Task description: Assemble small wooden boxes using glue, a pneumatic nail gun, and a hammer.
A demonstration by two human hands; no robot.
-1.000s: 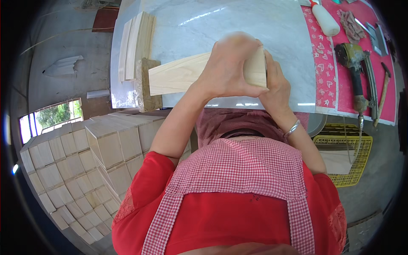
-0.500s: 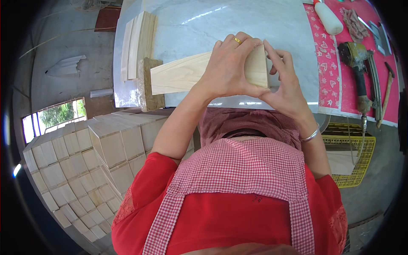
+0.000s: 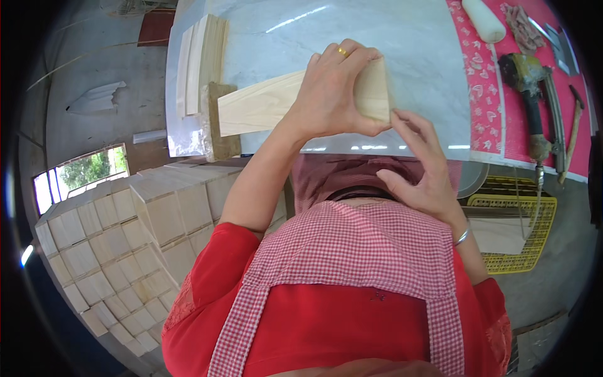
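A pale wooden board (image 3: 260, 103) lies on the light marbled worktable (image 3: 414, 38), its left end against a rough upright wooden block (image 3: 223, 129). My left hand (image 3: 330, 88) is closed across the board near its right end, thumb on the near edge and fingers over the far edge; a gold ring is on one finger. My right hand (image 3: 427, 166) is open at the table's front edge, thumb and fingers apart. Its fingertips are by the board's near right corner; whether they touch is unclear. Several thin boards (image 3: 204, 63) stand together behind the block.
On the pink cloth at right lie an air nail gun (image 3: 532, 113) with its hose, a hammer (image 3: 571, 132), a white bottle (image 3: 483, 22) and a crumpled rag (image 3: 524, 30). Below is a yellow crate (image 3: 541, 235) with boards. Stacked wooden boxes (image 3: 107, 251) rise at lower left.
My right hand has come off the board's right end, moving down toward me and spreading open. My left hand keeps its hold, and the board appears slightly farther left in the picture.
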